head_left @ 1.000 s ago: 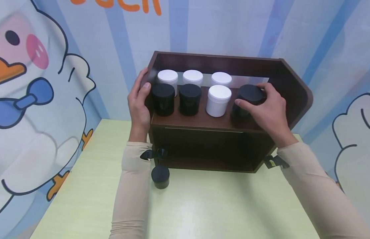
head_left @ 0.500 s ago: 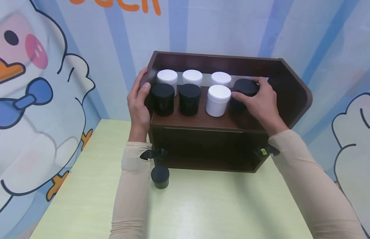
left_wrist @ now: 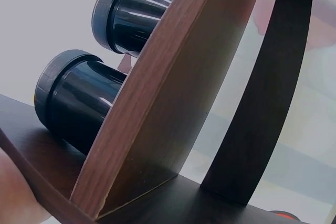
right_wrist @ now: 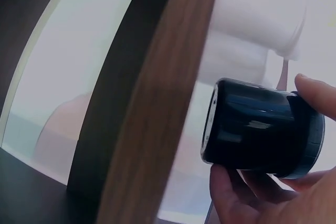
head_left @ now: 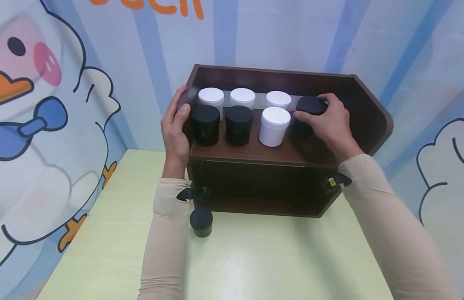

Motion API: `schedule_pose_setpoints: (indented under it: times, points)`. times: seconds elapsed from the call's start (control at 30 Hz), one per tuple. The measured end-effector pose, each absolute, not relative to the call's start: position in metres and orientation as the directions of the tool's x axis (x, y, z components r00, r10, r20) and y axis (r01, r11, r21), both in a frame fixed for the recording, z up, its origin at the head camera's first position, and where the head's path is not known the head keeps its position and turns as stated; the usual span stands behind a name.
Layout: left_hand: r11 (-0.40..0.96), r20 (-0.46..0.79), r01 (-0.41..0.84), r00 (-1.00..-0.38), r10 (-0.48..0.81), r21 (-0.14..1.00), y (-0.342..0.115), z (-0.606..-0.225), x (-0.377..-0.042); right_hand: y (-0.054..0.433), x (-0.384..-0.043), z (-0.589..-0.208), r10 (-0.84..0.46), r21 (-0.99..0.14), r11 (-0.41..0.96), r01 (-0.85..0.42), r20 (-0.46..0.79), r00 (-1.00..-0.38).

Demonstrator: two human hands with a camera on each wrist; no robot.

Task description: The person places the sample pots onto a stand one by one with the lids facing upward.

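Note:
At the right end of the dark brown wooden shelf (head_left: 247, 153), my right hand (head_left: 332, 125) holds a black lidded jar (head_left: 310, 106) between thumb and fingers. In the right wrist view that black jar (right_wrist: 260, 129) has its base showing, apart from the shelf board. My left hand (head_left: 175, 131) grips the shelf's left side panel, thumb toward the inside. Along the front of the upper board stand two black jars (head_left: 238, 127) and a white jar (head_left: 273, 129). Behind them are several white jars (head_left: 242, 96).
Another black jar (head_left: 201, 223) stands on the pale yellow table (head_left: 254, 258), near my left forearm. The shelf's lower compartment (head_left: 254, 187) lies in shadow under the upper board. A cartoon-printed cloth (head_left: 273, 37) hangs behind the shelf.
My right hand has carried the black jar from the front right of the upper board back and slightly left, to the rear row beside the white jars. The left hand stays put.

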State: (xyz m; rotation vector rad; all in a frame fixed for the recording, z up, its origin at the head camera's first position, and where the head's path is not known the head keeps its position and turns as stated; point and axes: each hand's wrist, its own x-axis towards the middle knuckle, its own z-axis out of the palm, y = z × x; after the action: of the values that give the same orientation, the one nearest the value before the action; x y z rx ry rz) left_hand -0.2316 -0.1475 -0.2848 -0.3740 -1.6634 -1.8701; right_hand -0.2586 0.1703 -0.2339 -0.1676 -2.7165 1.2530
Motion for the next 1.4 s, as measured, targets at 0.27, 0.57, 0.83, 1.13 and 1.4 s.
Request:
schedule_pose_setpoints:
  times: [0.27,0.57,0.83,1.13,1.4]
  points:
    - [-0.032,0.572,0.597,-0.782,-0.249,0.802,-0.148,-0.286,-0.232,0.175,-0.27,-0.232,0.138,-0.726,0.682,0.093,0.003,-0.99]
    - [-0.026,0.568,0.591,-0.785,-0.248,0.806,-0.148,-0.287,-0.232,0.174,-0.281,-0.234,0.148,-0.71,0.694,0.122,-0.025,-0.989]
    - [-0.023,0.564,0.587,-0.787,-0.248,0.809,-0.149,-0.287,-0.231,0.176,-0.289,-0.236,0.173,-0.717,0.681,0.146,-0.036,-0.984]
    - [-0.027,0.571,0.594,-0.784,-0.244,0.804,-0.149,-0.286,-0.232,0.176,-0.291,-0.235,0.176,-0.724,0.676,0.14,-0.027,-0.984]
    - [-0.026,0.566,0.59,-0.786,-0.247,0.807,-0.148,-0.285,-0.231,0.178,-0.291,-0.236,0.177,-0.733,0.666,0.138,-0.025,-0.984]
